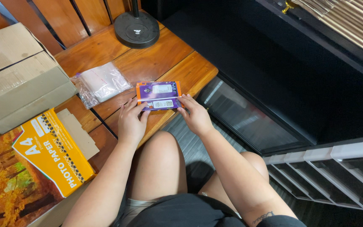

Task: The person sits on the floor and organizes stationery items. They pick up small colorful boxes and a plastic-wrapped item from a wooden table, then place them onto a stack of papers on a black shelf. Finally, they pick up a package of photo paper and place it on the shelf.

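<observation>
Both hands are pinching one small packet [159, 95] flat on the wooden table [164, 54]: the left hand [131, 122] at its near left corner, the right hand [195, 115] at its right end. It is purple and orange with two white labels, its long side running left to right. One clear plastic bag [101, 83], one cardboard box [17, 75] and one yellow paper pack [53, 153] are lying to the left.
</observation>
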